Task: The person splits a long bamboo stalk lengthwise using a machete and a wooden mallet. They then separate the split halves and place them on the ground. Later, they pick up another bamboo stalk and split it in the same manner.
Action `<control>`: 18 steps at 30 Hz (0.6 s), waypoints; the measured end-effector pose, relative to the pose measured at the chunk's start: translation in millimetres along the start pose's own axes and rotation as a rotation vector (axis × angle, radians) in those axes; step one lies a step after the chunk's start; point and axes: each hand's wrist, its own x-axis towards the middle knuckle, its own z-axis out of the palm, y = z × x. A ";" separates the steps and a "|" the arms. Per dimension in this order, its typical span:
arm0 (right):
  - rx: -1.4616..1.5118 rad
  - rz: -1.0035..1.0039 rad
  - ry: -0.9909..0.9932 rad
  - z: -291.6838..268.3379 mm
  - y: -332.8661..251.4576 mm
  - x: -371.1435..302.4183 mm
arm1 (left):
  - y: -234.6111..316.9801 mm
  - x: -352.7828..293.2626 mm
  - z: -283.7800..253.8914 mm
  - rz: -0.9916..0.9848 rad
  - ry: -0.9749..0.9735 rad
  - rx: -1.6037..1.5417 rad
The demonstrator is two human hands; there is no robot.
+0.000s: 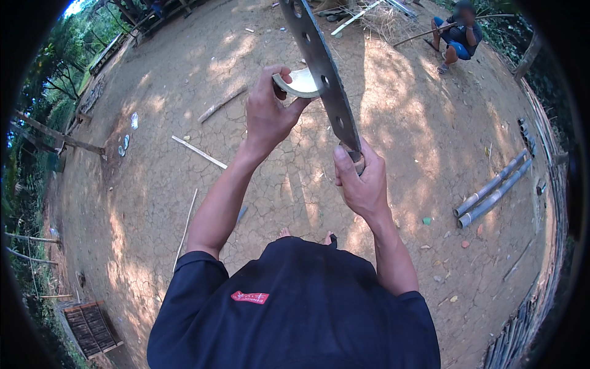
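Bamboo poles [493,189], crouching person [456,34], cracked earth [424,123]

Bright daylight falls in dappled patches over the cracked dirt ground [430,123], with soft leaf shadows between them. The centre is sharp. Fisheye bending curves the edges, a black rim frames the view, and the far trees [55,80] look slightly overexposed, perhaps hazy.
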 end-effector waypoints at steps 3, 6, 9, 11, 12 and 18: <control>0.128 0.076 -0.006 1.7 -8.5 -2.0 | 0.9 0.4 -1.7 -0.004 -0.005 0.001; -0.037 -0.008 -0.012 -1.5 -6.2 -3.1 | 0.8 0.1 -3.1 0.012 -0.003 0.019; 0.033 -0.069 0.036 3.1 -18.2 -9.8 | -0.5 0.4 -3.5 -0.004 -0.006 0.012; 0.033 -0.095 0.051 2.5 -18.0 -9.8 | -0.8 0.5 -3.7 -0.014 -0.010 0.009; 0.034 -0.109 0.059 1.8 -17.9 -9.5 | -0.5 0.4 -4.0 -0.011 -0.011 0.014; -0.050 0.017 0.034 4.9 -5.5 -3.0 | -0.7 -2.9 -1.5 0.004 -0.021 -0.016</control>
